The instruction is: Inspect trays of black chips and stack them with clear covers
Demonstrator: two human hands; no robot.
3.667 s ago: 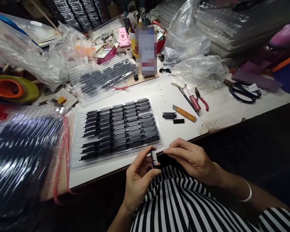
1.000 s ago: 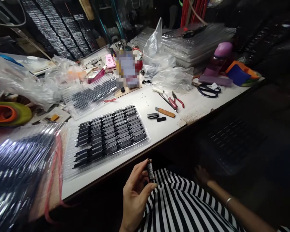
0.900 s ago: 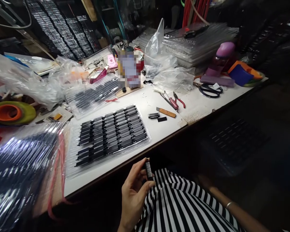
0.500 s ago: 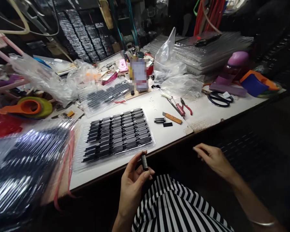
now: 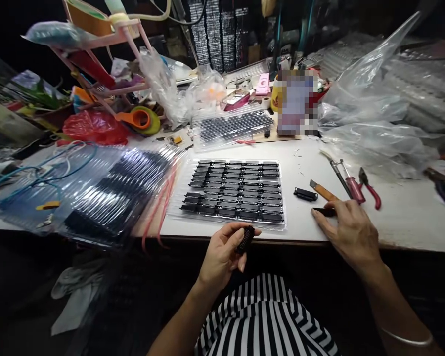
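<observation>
My left hand (image 5: 219, 257) pinches a small black connector (image 5: 245, 240), its face dotted with rows of holes, just off the table's front edge. On the table, the fingers of my right hand (image 5: 352, 236) close around a thin flat black piece (image 5: 325, 211). Another black connector (image 5: 305, 194) lies just behind that piece. Beside it is a craft knife (image 5: 323, 191) with an orange-brown handle, its near end partly behind my right hand. Left of these rests a clear plastic tray (image 5: 178, 198), filled with rows of similar black connectors (image 5: 237, 190).
Red-handled pliers (image 5: 371, 190) and a pink-handled screwdriver (image 5: 353, 187) lie right of the knife. Clear plastic bags (image 5: 378, 143) cover the back right. More filled trays (image 5: 114, 183) are stacked at left, beside pink string (image 5: 165, 198). A blurred-out phone-like object stands behind.
My right hand has moved from below the table edge onto the flat black piece. My left hand has turned the connector so its holed face shows. The view has swung left.
</observation>
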